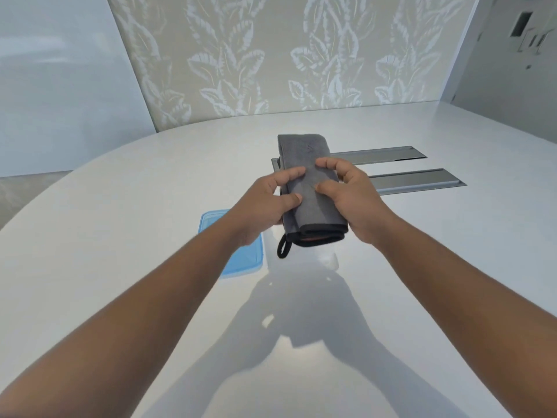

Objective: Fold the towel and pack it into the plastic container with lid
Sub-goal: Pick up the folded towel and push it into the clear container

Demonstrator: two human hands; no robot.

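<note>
A grey towel (304, 164), folded into a long narrow strip with black edging and a black hanging loop at its near end, is held above the white table. My left hand (265, 206) grips its left side and my right hand (352, 200) grips its right side, thumbs on top. A blue plastic lid (244, 257) lies flat on the table below my left wrist, partly hidden by it. A clear plastic container (328, 259) shows faintly under the towel's near end, mostly hidden.
Two long grey metal slots (416, 179) are set into the white table (120, 206) behind my right hand. A leaf-patterned wall panel stands at the table's far edge.
</note>
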